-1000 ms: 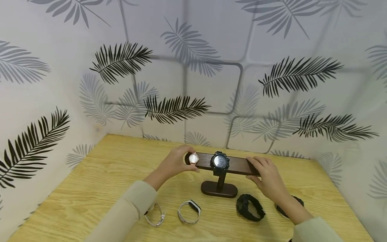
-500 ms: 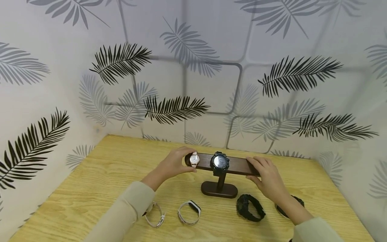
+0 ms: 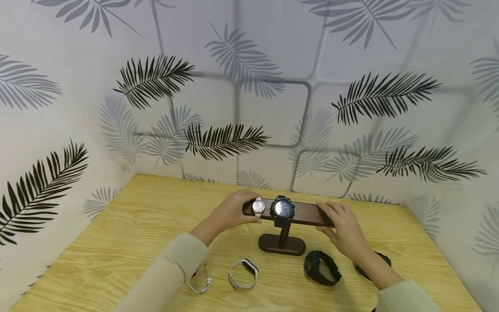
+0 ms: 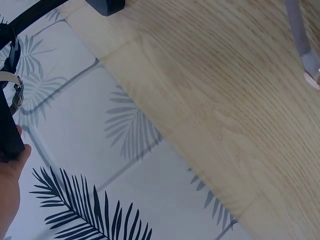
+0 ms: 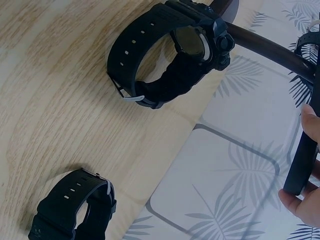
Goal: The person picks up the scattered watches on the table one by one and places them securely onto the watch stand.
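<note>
A dark wooden watch stand (image 3: 309,212) stands upright on the table, its oval base below a horizontal bar. Around the bar's left part sits a small wristwatch (image 3: 258,207) with a pale strap and rose-gold case. My left hand (image 3: 231,211) spans the bar's left end, thumb below and fingers above, pinching that watch's strap. A bulky black watch (image 3: 283,208) is fastened around the middle of the bar. My right hand (image 3: 348,227) grips the bar's right end, thumb underneath. In the right wrist view, the fingers (image 5: 300,207) wrap the bar end.
In front of the stand lie a pale-strapped watch (image 3: 202,284), partly behind the left sleeve, a white band (image 3: 234,281) and a black watch (image 3: 322,268). Another dark watch (image 3: 383,259) is partly behind the right forearm. A leaf-patterned wall covering (image 3: 273,108) rises behind the table (image 3: 156,208).
My left hand has slid the small watch to the right along the bar, closer to the black watch. The right hand stays at its end of the bar.
</note>
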The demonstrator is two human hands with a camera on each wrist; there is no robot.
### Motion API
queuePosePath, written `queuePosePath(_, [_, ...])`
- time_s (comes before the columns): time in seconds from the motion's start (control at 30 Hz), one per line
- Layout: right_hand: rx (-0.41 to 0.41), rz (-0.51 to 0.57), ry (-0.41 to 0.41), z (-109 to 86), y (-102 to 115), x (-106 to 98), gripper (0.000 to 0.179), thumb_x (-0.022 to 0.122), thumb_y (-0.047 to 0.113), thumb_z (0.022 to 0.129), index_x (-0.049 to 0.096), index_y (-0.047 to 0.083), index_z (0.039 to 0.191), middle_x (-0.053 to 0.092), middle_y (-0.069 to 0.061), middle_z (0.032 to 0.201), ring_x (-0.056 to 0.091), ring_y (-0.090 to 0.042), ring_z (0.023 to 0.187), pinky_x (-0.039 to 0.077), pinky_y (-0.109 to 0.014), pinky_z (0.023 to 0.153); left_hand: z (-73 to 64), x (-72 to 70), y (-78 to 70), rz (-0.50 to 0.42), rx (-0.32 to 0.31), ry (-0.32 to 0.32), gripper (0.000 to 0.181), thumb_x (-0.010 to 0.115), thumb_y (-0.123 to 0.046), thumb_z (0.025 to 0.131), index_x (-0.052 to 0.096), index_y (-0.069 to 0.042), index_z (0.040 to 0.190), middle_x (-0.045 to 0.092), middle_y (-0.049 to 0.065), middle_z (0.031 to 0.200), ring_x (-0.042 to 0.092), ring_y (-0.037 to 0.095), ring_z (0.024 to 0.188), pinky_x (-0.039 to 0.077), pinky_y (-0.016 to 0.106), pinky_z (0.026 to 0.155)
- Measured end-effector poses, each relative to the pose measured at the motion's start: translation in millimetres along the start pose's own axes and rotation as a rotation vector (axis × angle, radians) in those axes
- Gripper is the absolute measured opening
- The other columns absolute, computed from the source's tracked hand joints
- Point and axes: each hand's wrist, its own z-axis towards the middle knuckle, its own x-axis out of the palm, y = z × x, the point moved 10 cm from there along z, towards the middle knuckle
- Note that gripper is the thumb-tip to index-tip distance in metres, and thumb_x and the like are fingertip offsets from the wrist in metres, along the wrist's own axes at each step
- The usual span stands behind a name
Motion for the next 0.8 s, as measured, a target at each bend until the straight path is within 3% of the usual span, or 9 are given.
queuePosePath(0.33, [-0.001, -0.009, -0.010, -0.5, 2, -2, 0.059, 0.082, 0.009, 0.064, 0.060, 0.002, 0.119, 0.060, -0.017, 0.109, 0.054, -0.037, 0.099, 0.046, -0.053, 0.079, 5.0, 9.0, -2.5, -0.011, -0.016, 0.022, 0.057, 0.079, -0.024, 0.072, 0.059, -0.002, 0.121, 0.063, 0.011, 0.116, 0.060, 0.023, 0.103, 0.051, 0.036, 0.086])
queuePosePath(0.8, [0.000, -0.002, 0.000, -1.3, -1, 0, 0.061, 0.082, 0.009, 0.065, 0.058, 0.001, 0.120, 0.058, -0.019, 0.111, 0.052, -0.038, 0.101, 0.044, -0.054, 0.080, 4.9, 9.6, -1.4, 0.002, -0.026, 0.032, 0.063, 0.080, -0.027, 0.071, 0.057, -0.003, 0.124, 0.061, 0.011, 0.120, 0.058, 0.024, 0.108, 0.049, 0.037, 0.092])
